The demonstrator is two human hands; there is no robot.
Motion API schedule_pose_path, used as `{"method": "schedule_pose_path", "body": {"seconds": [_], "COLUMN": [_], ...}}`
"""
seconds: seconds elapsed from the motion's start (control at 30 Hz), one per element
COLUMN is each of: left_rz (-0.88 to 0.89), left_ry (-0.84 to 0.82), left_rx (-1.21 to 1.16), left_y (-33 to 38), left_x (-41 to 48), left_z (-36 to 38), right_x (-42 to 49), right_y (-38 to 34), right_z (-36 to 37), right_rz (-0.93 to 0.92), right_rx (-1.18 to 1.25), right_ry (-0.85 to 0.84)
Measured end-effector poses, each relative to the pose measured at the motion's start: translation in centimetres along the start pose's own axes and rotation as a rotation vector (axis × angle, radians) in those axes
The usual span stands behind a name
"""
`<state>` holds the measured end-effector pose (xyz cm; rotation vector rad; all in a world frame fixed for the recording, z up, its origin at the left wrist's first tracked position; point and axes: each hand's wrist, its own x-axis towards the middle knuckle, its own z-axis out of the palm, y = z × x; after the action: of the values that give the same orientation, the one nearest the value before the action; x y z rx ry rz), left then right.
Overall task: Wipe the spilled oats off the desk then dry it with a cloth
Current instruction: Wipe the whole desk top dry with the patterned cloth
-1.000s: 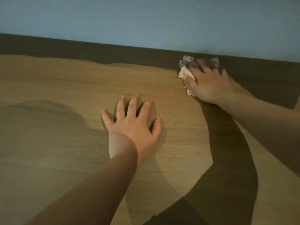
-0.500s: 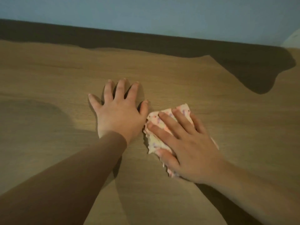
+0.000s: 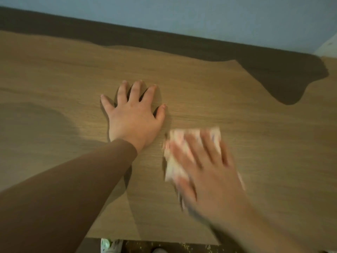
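My right hand [image 3: 209,170] lies flat with straight fingers on a pale patterned cloth [image 3: 175,143], pressing it against the wooden desk [image 3: 255,134]; both are blurred by motion. My left hand [image 3: 133,115] rests spread flat on the desk just left of the cloth, apart from it, its brown sleeve running toward the lower left. I can make out no oats on the desk top.
The desk's near edge [image 3: 155,241] shows at the bottom, with floor below it speckled with small pale bits [image 3: 186,246] and part of a shoe [image 3: 109,245]. A blue wall [image 3: 182,15] rises behind the desk's far edge.
My right hand has dragged the cloth from the far edge of the desk back toward me and beside my left hand. My left hand has stayed planted.
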<state>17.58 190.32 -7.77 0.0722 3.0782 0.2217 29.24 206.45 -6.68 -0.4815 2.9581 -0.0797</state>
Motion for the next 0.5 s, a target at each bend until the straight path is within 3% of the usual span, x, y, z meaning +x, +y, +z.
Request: {"method": "schedule_pose_path", "body": {"seconds": [0.07, 0.17, 0.37, 0.5], "left_rz": [-0.001, 0.010, 0.008, 0.010], "left_ry": [-0.004, -0.007, -0.001, 0.000], "left_rx": [0.006, 0.002, 0.001, 0.001], "left_y": [0.0, 0.0, -0.2, 0.0], "left_x": [0.0, -0.1, 0.0, 0.0], "left_z": [0.0, -0.3, -0.4, -0.3], "right_x": [-4.2, -1.0, 15.7, 13.4], "right_y": [-0.7, 1.0, 6.1, 4.0], "right_z": [0.6, 0.1, -1.9, -1.5], "right_rz": [-0.085, -0.101, 0.265, 0.233], "right_rx": [0.051, -0.006, 0.111, 0.099], "right_ry": [-0.053, -0.023, 0.017, -0.018]}}
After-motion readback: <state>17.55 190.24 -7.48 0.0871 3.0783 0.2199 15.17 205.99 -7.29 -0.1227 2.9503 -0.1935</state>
